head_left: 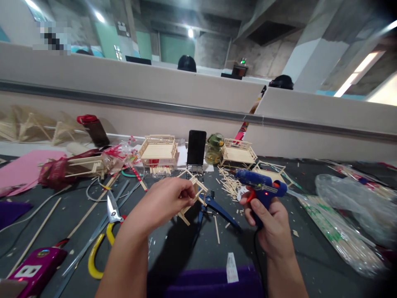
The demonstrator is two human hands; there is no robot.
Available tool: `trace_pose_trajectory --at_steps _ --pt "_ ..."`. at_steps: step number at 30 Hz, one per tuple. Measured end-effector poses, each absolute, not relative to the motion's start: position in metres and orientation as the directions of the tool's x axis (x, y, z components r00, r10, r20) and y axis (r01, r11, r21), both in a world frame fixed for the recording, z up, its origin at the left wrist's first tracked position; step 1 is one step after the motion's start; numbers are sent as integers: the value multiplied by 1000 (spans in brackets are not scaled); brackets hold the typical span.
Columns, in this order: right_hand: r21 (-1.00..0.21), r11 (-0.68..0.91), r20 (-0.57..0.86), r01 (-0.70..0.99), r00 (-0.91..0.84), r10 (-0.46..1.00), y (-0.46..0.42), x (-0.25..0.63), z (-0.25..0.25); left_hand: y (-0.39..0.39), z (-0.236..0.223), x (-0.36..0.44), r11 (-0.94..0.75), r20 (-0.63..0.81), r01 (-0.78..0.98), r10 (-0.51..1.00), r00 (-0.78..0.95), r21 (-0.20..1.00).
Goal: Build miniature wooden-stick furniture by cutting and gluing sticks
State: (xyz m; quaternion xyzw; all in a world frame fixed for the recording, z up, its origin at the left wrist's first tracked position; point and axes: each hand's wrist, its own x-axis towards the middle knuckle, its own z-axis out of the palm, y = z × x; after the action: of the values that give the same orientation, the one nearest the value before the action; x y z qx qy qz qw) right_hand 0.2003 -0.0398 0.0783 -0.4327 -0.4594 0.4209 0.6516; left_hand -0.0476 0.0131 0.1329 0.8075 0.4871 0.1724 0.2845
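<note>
1. Hands (169,203): two.
2. Glue gun (263,182): one.
3. Yellow-handled scissors (113,209): one pair.
4. Blue-handled tool (222,211): one.
5. Phone (196,148): one.
6. Lidded bottles (96,131): two.
7. Railed stick models (158,151) flanking phone: two.
8. Purple power strip (41,267): one.
9. Loose sticks (230,184): heaped, uncountable.

Between your left grip (167,196) and your right grip (273,219) you have a gap over the bench (186,240), but blue pliers (221,210) spread across its far part, near the stick frame (202,189). Ahead, the phone (197,148) and the green-lidded bottle (215,151) stand in your way; on your left, scissors (110,234) lie beside your forearm (130,244). Mind the black cord (255,246) below your right grip and the plastic-wrapped stick bundle (341,238) farther right.
</note>
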Motion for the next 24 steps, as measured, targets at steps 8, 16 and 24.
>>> trace_pose_trajectory --at_steps 8,16,24 --pt "-953 271 236 -135 229 944 -40 200 78 13 132 -48 -352 -17 705 889 458 615" --pt "-944 279 240 -174 218 946 -40 201 78 14 132 -48 -361 -19 712 885 465 603" --pt "-940 279 238 -197 210 948 -39 200 78 14 133 -48 -351 -34 738 892 451 576"
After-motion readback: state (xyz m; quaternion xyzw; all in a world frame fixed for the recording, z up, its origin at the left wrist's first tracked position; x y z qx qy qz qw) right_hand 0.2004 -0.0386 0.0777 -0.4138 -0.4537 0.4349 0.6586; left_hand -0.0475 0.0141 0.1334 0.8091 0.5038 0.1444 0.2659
